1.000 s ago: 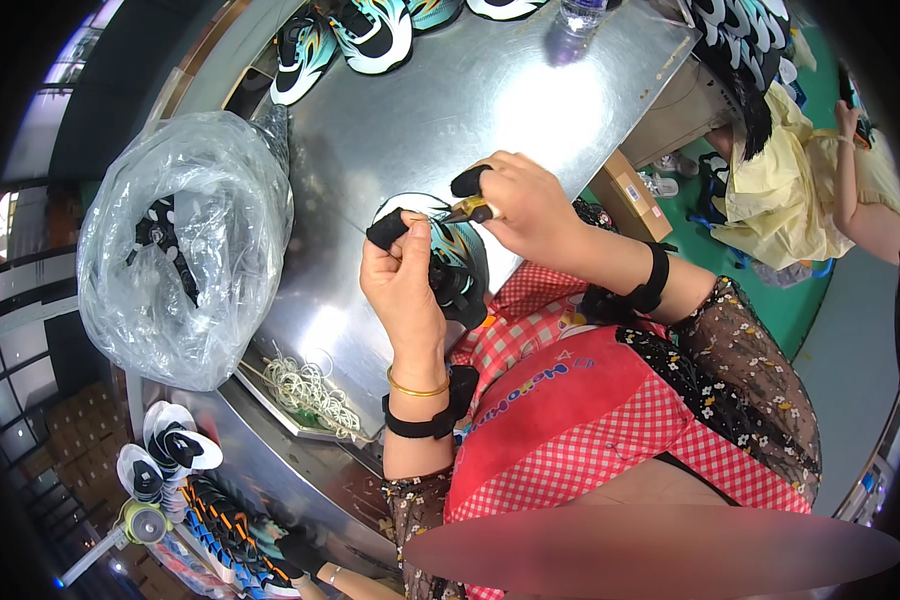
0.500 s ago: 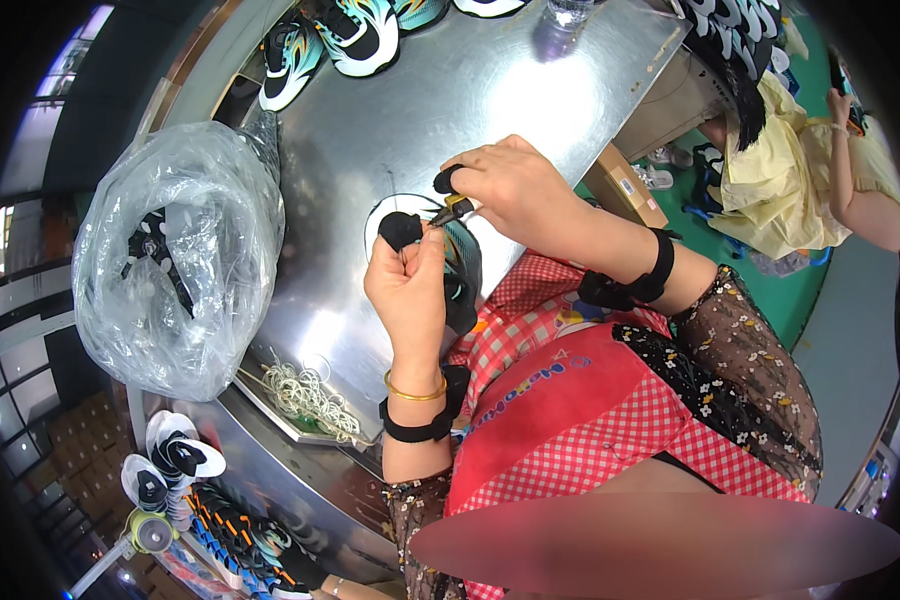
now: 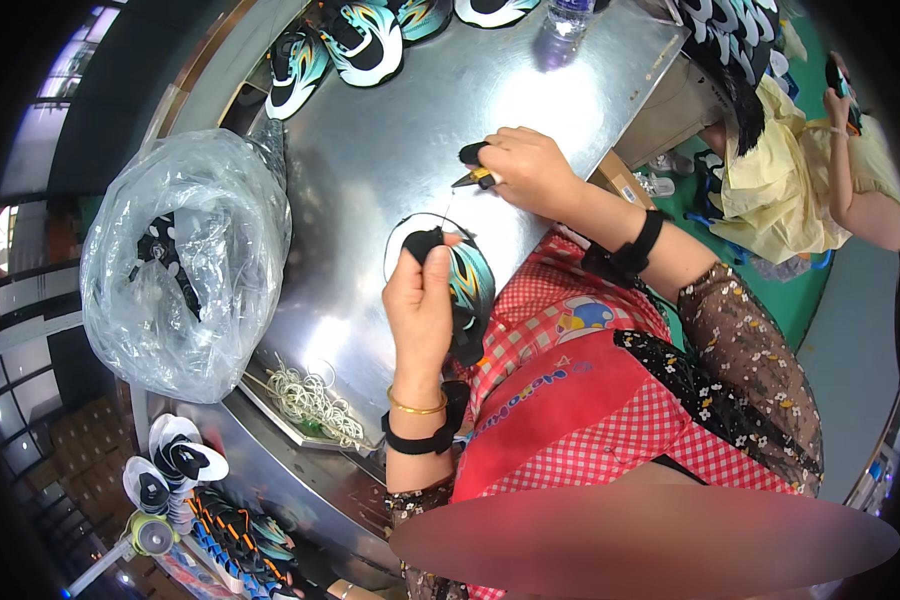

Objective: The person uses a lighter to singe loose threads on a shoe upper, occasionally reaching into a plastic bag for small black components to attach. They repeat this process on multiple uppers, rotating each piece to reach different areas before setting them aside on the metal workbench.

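Observation:
My left hand (image 3: pixel 418 300) is closed on a shoe (image 3: pixel 472 275) with a white sole edge and a teal, orange and black upper. A black cover (image 3: pixel 423 244) wraps one of its fingertips. Up and to the right, my right hand (image 3: pixel 530 170) grips a small yellow-and-black pointed tool (image 3: pixel 475 179); its exact kind is too small to make out. Between the tool's tip and the shoe a fine thread-like line runs taut. Another black cover (image 3: pixel 472 153) sits on a right finger. The shoe's underside is hidden.
Several matching shoes (image 3: pixel 360 45) line the metal table's (image 3: pixel 370 140) far edge, near a clear bottle (image 3: pixel 568 18). At left stands a clear plastic bag (image 3: pixel 185 270) with black patterned pieces inside. Pale cords (image 3: pixel 315 408) lie at the near-left corner. Another person (image 3: pixel 860 180) is at right.
My right hand has drawn away from my left, up and to the right, with the pointed tool. My left hand and the shoe have shifted slightly right and nearer.

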The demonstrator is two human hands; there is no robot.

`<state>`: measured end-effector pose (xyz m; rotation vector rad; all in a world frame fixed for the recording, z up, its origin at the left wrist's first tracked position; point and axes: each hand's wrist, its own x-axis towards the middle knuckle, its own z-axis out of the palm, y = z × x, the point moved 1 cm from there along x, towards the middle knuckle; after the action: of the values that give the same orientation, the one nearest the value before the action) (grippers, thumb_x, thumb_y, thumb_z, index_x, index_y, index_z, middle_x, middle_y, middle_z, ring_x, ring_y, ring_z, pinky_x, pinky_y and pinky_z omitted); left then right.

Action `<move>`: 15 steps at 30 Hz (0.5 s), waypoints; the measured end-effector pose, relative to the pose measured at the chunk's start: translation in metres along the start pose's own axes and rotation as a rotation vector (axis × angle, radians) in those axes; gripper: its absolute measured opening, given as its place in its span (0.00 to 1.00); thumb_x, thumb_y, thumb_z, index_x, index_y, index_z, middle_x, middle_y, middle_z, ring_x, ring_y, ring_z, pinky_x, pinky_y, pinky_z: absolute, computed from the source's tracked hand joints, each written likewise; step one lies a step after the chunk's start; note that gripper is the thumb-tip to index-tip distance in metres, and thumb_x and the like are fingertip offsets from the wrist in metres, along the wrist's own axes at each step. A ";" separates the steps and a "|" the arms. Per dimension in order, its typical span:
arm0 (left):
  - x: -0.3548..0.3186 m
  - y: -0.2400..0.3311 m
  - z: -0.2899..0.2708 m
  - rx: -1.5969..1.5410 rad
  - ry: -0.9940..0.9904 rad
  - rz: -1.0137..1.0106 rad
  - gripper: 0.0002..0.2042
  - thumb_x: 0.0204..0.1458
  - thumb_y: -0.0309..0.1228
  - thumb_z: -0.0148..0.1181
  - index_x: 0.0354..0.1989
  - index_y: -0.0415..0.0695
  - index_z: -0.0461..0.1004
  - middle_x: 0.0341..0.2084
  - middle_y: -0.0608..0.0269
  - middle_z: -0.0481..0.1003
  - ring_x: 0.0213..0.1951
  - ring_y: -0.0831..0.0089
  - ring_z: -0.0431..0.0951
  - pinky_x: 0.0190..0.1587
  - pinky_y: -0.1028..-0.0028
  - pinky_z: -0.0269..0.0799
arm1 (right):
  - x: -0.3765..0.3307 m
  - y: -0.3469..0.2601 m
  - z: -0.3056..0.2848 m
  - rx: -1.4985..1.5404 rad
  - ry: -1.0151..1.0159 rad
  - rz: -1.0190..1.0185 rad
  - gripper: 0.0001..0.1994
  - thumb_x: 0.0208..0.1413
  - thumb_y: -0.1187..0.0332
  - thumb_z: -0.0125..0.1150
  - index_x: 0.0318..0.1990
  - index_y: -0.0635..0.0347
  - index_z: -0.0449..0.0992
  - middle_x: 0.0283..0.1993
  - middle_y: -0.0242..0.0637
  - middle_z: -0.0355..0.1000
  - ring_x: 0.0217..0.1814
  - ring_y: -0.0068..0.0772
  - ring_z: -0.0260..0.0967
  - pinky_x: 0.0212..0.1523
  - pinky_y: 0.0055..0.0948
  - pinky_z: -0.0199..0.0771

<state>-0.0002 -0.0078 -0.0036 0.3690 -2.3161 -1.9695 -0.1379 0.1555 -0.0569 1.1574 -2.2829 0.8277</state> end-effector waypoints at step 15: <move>0.012 0.053 -0.016 -0.224 -0.173 -0.030 0.18 0.63 0.40 0.42 0.42 0.39 0.74 0.18 0.82 0.55 0.20 0.92 0.47 0.21 0.86 0.40 | 0.059 -0.052 -0.034 0.243 0.108 -0.002 0.10 0.35 0.79 0.61 0.30 0.59 0.74 0.25 0.35 0.69 0.31 0.40 0.69 0.30 0.33 0.69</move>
<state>-0.0157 -0.0182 0.0501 0.2260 -2.1608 -2.3308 -0.1231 0.1215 0.0204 1.1848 -2.1375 1.1639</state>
